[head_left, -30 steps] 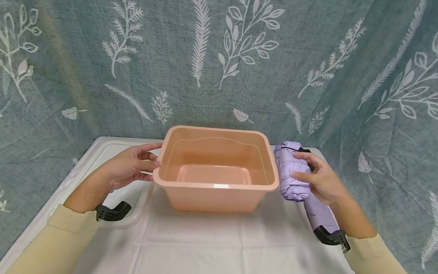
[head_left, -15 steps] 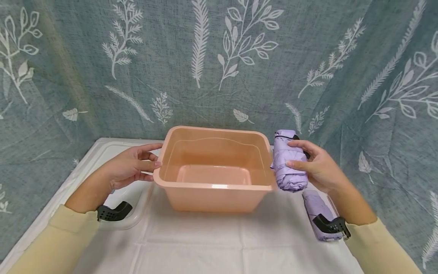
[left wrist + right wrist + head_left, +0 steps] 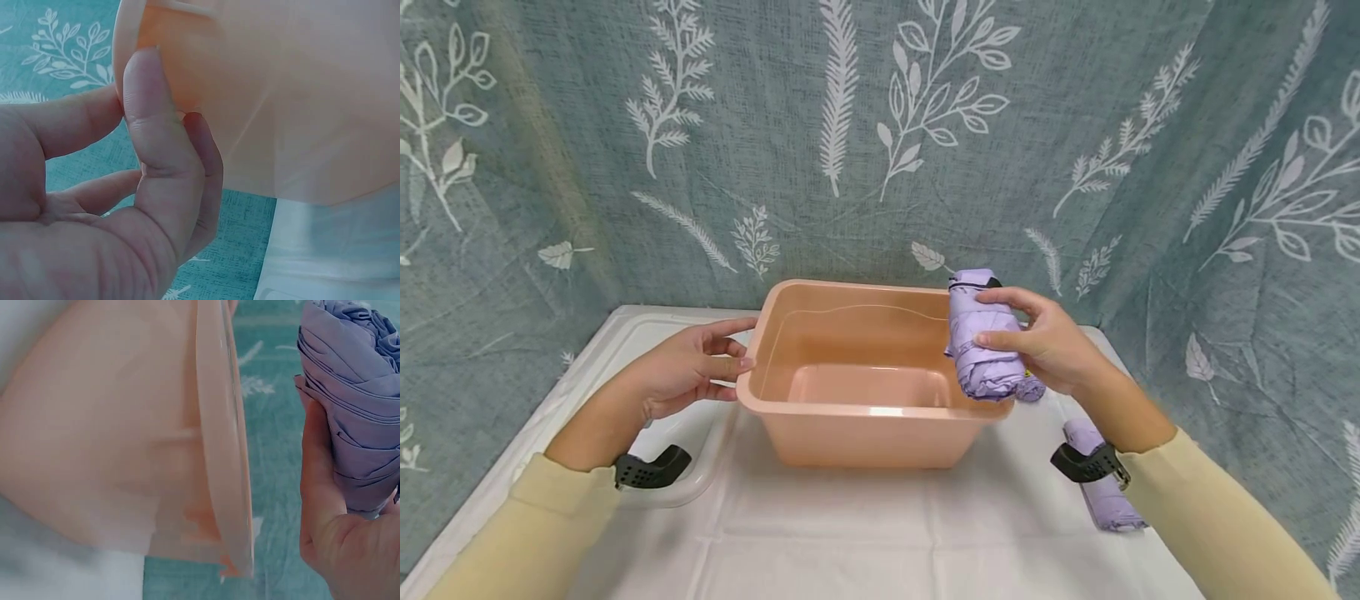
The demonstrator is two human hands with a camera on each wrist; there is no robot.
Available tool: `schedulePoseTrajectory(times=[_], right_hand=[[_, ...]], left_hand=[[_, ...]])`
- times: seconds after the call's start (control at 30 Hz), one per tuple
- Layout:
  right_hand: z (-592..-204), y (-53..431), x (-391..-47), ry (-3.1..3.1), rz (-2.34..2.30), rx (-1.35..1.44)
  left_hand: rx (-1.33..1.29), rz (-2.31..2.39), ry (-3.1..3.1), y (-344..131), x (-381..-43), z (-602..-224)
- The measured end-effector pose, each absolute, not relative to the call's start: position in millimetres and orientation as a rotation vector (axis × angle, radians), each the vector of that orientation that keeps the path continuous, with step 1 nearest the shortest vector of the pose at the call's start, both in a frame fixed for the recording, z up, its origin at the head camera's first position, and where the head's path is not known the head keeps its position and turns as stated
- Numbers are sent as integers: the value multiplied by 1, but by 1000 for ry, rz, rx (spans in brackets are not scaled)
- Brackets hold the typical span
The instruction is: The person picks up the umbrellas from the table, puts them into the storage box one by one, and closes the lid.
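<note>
A peach rectangular plastic basin (image 3: 868, 437) stands upright on the table. My left hand (image 3: 688, 367) holds its left rim; in the left wrist view the thumb (image 3: 150, 106) lies against the outside just under the rim. My right hand (image 3: 1045, 337) grips a rolled lilac fabric bundle (image 3: 985, 342) with a dark band near its top, thumb on the near side. The bundle is over the basin's right end, above the rim in the head view. The right wrist view shows its gathered, pleated folds. The palm hides part of the bundle.
Another lilac roll (image 3: 1105, 492) lies on the white tablecloth (image 3: 820, 533) at right, partly under my right forearm. A smaller purple roll end (image 3: 1030, 389) shows behind the held bundle. A white tray-like lid (image 3: 655, 333) lies at left. A patterned curtain (image 3: 790, 125) closes off the back.
My right hand has lifted the lilac bundle from beside the basin and carried it left over the right rim. The purple roll end behind it has come into view. My left hand stays put.
</note>
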State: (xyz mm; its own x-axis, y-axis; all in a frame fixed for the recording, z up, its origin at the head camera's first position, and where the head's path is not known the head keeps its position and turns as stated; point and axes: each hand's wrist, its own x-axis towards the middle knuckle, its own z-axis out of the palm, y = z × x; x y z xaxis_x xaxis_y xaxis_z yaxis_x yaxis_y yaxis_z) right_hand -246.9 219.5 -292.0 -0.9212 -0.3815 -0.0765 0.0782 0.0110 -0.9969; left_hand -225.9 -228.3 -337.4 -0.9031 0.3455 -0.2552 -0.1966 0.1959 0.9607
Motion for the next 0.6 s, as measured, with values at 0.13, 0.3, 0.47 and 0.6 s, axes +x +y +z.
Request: schedulePoseTrajectory(times=[0.13, 0.3, 0.47, 0.6], right_hand=[[-290, 207, -253, 1985, -1959, -305], [-286, 193, -259, 2016, -1936, -297], [-282, 179, -265, 2004, -1936, -284], [-279, 165, -269, 1991, -1926, -274]], left_hand=[[129, 1751, 2059, -228, -226, -338], [131, 1754, 2056, -228, -226, -337], [141, 1761, 2045, -228, -226, -337], [140, 1761, 2047, -229, -226, -338]])
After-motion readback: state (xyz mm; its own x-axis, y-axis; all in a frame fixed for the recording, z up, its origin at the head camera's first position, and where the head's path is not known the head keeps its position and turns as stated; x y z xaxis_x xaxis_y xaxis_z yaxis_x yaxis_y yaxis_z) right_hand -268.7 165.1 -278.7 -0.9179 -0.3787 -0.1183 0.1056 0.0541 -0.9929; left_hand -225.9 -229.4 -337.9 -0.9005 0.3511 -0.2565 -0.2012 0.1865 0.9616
